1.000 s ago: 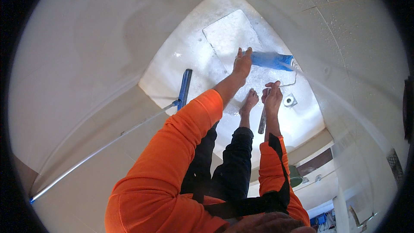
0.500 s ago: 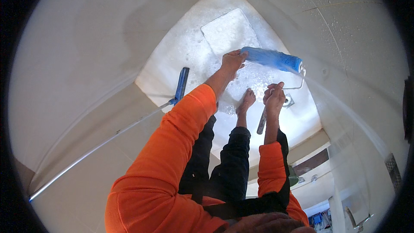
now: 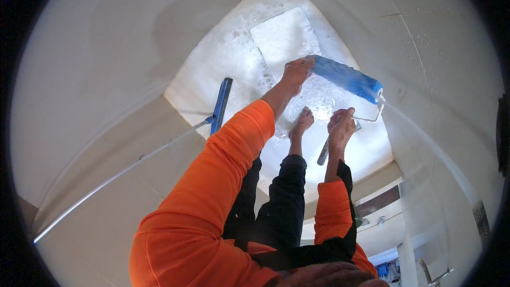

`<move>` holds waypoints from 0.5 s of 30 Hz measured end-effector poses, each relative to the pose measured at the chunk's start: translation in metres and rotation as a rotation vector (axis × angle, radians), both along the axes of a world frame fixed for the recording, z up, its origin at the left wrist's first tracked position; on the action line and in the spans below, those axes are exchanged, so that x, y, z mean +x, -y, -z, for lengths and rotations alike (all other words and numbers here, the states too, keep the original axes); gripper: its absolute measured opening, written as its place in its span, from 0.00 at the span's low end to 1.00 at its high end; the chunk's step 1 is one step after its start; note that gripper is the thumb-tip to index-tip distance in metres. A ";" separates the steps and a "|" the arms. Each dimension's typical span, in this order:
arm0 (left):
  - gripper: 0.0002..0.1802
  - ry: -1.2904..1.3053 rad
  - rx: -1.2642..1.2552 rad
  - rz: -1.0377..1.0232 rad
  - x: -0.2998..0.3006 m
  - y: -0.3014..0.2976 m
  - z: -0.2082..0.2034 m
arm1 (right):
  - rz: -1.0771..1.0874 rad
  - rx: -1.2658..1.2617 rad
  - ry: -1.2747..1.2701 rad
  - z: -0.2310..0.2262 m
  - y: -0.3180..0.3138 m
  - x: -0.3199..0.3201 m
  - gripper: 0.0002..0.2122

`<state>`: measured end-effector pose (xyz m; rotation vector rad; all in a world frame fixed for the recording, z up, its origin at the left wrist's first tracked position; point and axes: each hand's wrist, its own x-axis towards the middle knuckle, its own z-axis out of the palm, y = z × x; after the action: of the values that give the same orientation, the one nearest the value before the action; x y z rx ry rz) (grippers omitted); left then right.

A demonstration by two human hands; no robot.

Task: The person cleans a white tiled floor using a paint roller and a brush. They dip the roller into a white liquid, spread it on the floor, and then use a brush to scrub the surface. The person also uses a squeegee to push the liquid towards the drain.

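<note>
A wet blue paint roller (image 3: 346, 78) lies slantwise across the middle, above a shower floor. At the roller's left end, my left hand (image 3: 297, 74) has its fingers closed on the blue sleeve. My right hand (image 3: 341, 129) grips the roller's handle (image 3: 323, 154), which sticks out below the fist. From the handle a bent white wire frame (image 3: 378, 110) runs up to the roller's right end. A water jet (image 3: 441, 154) from the shower head (image 3: 481, 222) at the right strikes the roller, and water splashes below it.
Leaning at the left is a blue squeegee (image 3: 221, 103) on a long metal pole (image 3: 117, 179). My bare foot (image 3: 303, 122) stands on the wet, foamy white floor (image 3: 234, 48), near a square panel (image 3: 287, 34). Pale walls (image 3: 122, 37) rise around.
The roller has shifted slightly right, its right end tipping lower. Both hands have moved a little to the right with it and keep their grip.
</note>
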<state>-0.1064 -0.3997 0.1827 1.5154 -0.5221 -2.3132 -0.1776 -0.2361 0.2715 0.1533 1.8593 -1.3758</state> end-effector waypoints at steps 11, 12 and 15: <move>0.15 0.181 -0.402 0.428 -0.060 -0.011 -0.031 | 0.272 -0.017 0.112 -0.011 -0.031 -0.013 0.25; 0.14 0.173 -0.468 0.320 -0.058 -0.015 -0.039 | 0.312 -0.082 0.185 -0.006 -0.034 -0.009 0.25; 0.18 0.141 -0.516 0.094 -0.076 -0.032 -0.052 | 0.433 -0.131 0.256 -0.014 -0.033 -0.005 0.25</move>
<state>-0.1821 -0.3674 0.2346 1.4175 -1.1456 -1.9280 -0.1828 -0.2031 0.2852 0.6651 1.5713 -1.6727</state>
